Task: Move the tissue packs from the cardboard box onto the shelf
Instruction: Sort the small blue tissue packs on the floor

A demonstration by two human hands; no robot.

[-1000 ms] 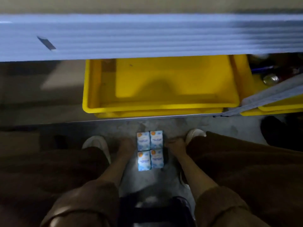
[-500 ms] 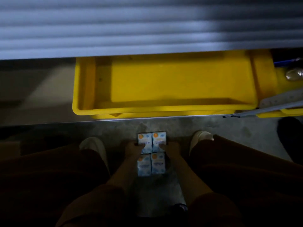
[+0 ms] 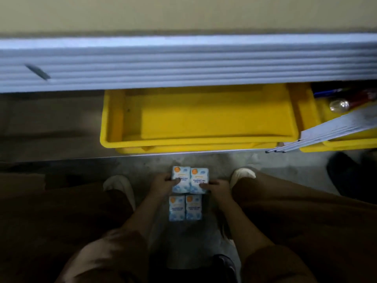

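Note:
Several small blue-and-white tissue packs lie low between my knees. My left hand (image 3: 163, 183) grips the far left pack (image 3: 180, 177), and my right hand (image 3: 217, 187) grips the far right pack (image 3: 199, 179); the two packs are side by side and raised a little. Two more packs (image 3: 185, 208) lie below them, nearer to me. The grey shelf edge (image 3: 183, 64) runs across the top of the view, with a lower shelf board (image 3: 51, 127) under it. The cardboard box is too dark to make out.
An empty yellow tray (image 3: 204, 139) sits on the lower shelf straight ahead. A second yellow tray (image 3: 346, 142) at the right holds a bulb and tools. A slanted grey brace (image 3: 330, 132) crosses it. My shoes (image 3: 118, 185) flank the packs.
Both hands moved from the sides of the pack group onto the far two packs and closed on them. Those two packs have lifted and separated from the near two.

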